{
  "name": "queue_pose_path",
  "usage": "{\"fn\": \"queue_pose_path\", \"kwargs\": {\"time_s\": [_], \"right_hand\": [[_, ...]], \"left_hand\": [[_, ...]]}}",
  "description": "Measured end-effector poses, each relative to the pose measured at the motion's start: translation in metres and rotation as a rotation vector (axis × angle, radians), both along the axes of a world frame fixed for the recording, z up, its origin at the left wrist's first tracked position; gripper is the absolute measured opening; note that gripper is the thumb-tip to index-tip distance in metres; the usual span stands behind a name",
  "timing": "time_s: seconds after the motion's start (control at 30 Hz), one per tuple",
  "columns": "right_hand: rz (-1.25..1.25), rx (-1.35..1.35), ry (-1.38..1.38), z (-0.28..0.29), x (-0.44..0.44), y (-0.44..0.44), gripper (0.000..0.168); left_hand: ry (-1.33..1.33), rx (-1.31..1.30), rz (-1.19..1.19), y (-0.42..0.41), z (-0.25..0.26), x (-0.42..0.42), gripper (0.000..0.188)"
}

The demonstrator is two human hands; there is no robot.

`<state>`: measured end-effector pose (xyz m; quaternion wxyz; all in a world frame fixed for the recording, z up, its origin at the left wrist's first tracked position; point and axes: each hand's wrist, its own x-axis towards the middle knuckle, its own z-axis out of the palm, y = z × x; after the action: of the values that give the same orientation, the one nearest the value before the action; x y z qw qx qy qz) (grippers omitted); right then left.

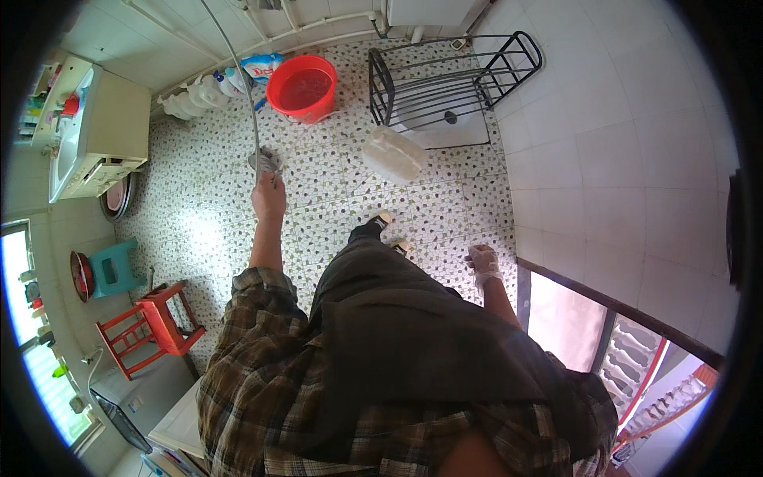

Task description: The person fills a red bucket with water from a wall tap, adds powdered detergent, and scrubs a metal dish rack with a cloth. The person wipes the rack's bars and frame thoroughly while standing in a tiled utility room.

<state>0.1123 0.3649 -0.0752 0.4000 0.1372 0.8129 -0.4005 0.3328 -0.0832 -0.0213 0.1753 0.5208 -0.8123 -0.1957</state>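
My left hand (269, 197) is closed around a thin grey pole or hose (249, 101) that runs up past the frame's top edge. Just beyond the fist, a grey cloth-like thing (266, 160) shows against the speckled tile floor; whether the hand holds it too is unclear. My right hand (484, 260), in a clear plastic glove, hangs low at my right side with its fingers curled, and no object shows in it. Ahead stands a red bucket (303, 88) with liquid in it. A translucent plastic container (394, 155) lies near a black metal rack (441, 77).
The rack stands over a white squat toilet (459, 122). Bottles (205, 92) and a blue-and-white bag (261, 67) line the far wall. At left are a sink cabinet (116, 122), a teal stool (113, 268) and a red wooden chair (161, 328). A doorway (566, 316) lies at right.
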Motion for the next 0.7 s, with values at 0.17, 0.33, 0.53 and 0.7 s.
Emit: {"fn": "queue_pose_path", "kwargs": {"time_s": [0.17,0.33,0.53,0.7], "right_hand": [[0.000,-0.052,0.001,-0.007,0.002,-0.008,0.016],[-0.057,-0.064,0.040,-0.004,0.005,-0.013,0.020],[-0.240,-0.007,0.129,0.005,0.031,-0.029,0.020],[-0.590,0.066,0.207,-0.005,0.084,-0.055,0.018]], "left_hand": [[-0.202,0.008,0.019,-0.012,0.015,0.022,0.015],[-0.545,0.045,0.008,-0.033,0.009,0.020,0.017],[-0.523,0.092,-0.225,-0.086,-0.045,0.008,0.021],[-0.440,0.182,-0.513,-0.137,-0.081,-0.034,0.022]]}}
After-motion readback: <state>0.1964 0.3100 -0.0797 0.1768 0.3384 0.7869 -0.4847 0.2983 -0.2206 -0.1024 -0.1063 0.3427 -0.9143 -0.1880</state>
